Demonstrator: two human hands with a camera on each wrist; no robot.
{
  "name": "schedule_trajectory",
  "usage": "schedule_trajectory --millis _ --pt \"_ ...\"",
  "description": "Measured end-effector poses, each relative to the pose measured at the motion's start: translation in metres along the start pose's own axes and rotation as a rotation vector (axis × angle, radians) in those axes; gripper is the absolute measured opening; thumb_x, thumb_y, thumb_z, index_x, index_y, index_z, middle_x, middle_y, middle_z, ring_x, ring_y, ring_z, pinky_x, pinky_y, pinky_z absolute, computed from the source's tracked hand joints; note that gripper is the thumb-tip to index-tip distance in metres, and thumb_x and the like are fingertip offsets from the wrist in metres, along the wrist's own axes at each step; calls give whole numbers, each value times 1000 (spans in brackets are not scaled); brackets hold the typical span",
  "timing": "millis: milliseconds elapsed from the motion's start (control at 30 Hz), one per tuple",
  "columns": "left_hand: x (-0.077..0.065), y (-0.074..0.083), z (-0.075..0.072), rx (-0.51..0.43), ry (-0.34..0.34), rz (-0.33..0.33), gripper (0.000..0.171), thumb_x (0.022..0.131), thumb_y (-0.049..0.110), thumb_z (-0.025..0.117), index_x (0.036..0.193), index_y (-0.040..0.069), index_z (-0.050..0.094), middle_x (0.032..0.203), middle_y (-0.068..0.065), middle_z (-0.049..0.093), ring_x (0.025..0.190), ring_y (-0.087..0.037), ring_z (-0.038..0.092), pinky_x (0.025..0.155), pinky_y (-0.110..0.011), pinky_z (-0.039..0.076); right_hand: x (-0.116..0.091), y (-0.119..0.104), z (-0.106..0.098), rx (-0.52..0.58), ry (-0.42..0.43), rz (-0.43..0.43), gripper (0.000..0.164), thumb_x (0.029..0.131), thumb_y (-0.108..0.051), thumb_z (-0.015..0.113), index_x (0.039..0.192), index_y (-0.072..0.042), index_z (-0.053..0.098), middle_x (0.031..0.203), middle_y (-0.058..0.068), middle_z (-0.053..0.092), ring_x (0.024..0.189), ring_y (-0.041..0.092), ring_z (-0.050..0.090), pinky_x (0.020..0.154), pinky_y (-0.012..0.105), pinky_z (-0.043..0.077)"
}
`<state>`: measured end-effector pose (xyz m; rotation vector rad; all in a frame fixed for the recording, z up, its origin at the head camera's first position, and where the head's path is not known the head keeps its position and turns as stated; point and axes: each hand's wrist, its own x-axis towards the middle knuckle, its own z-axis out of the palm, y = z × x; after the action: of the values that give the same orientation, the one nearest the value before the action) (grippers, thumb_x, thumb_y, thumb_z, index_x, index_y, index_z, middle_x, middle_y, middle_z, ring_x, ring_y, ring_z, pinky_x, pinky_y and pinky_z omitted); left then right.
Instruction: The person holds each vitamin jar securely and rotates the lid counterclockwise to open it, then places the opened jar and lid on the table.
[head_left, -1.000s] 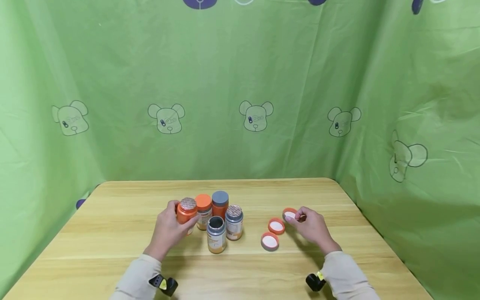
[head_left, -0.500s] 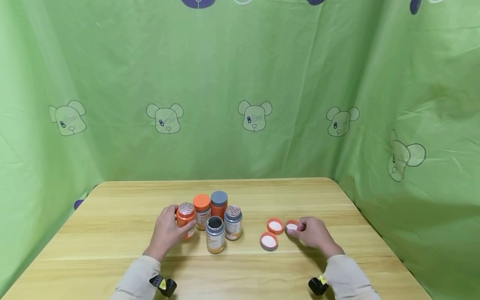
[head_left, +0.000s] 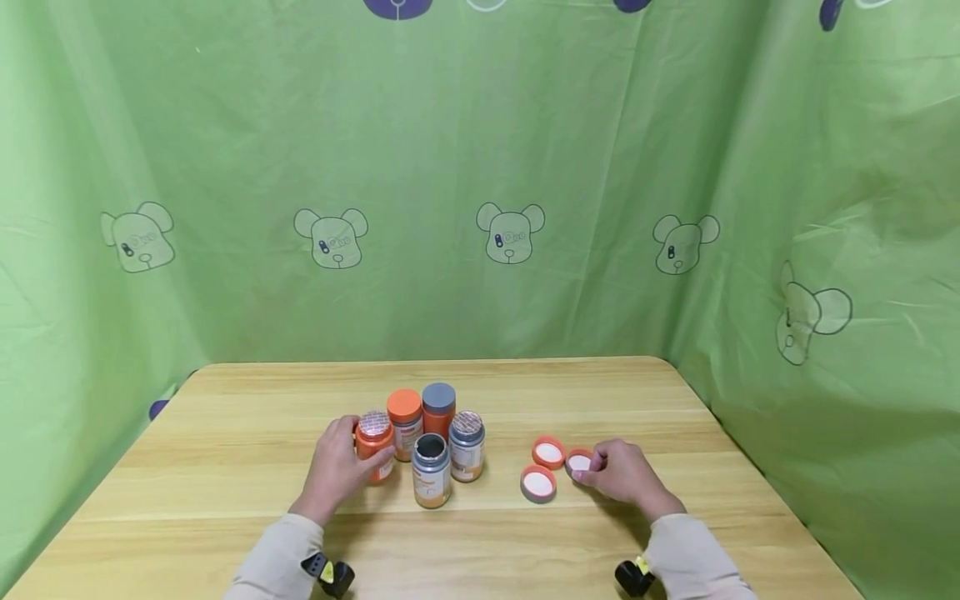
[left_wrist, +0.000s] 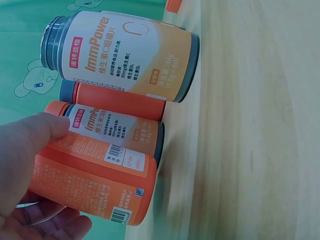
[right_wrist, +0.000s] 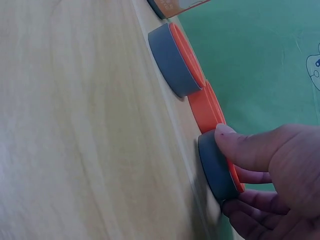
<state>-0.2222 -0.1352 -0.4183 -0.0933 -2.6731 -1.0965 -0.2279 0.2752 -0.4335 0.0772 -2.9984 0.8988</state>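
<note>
My left hand point(head_left: 333, 467) grips an orange supplement bottle point(head_left: 370, 444) with a printed foil seal on its mouth. In the left wrist view, the thumb lies across this orange bottle point(left_wrist: 95, 190), and its base is close to the table. On the right, my right hand point(head_left: 628, 477) pinches a grey-and-orange lid point(head_left: 578, 463), which lies on the table with its white lining up. The right wrist view has the thumb on the rim of that lid point(right_wrist: 217, 165) and fingers on the far side. An orange lid point(head_left: 549, 452) and another grey-and-orange lid point(head_left: 537, 484) lie beside it.
Close by the left hand stand an open grey bottle point(head_left: 432, 483), a foil-sealed grey bottle point(head_left: 467, 458), an orange-capped bottle point(head_left: 405, 408) and a grey-capped orange bottle point(head_left: 439, 398). Green curtain point(head_left: 420, 292) surrounds the wooden table point(head_left: 480, 550).
My left hand has lowered the orange bottle slightly. My right hand has drawn its lid nearer to the front edge, beside the other two lids.
</note>
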Motion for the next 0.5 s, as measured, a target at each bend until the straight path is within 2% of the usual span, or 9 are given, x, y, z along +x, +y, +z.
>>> schedule_trajectory --millis 333,400,500 --pt "0 -2 5 -3 -2 20 64 77 24 83 120 -10 51 110 -21 57 104 -35 57 88 -48 49 0 -4 -4 -26 -47 25 31 79 -22 81 72 -9 54 68 3 50 64 18 47 57 31 38" --pt "-1 -3 5 1 -3 23 63 77 24 83 120 -10 51 110 -21 57 103 -35 58 87 -48 49 1 -6 -4 -27 -31 26 29 81 -24 80 78 -8 56 71 5 50 66 20 47 58 32 38" --pt "-2 -3 5 4 -3 28 63 77 24 83 120 -10 51 109 -20 58 102 -35 58 87 -49 49 4 -10 -4 -29 38 7 31 85 -28 75 91 -3 59 82 9 54 74 23 49 64 37 42"
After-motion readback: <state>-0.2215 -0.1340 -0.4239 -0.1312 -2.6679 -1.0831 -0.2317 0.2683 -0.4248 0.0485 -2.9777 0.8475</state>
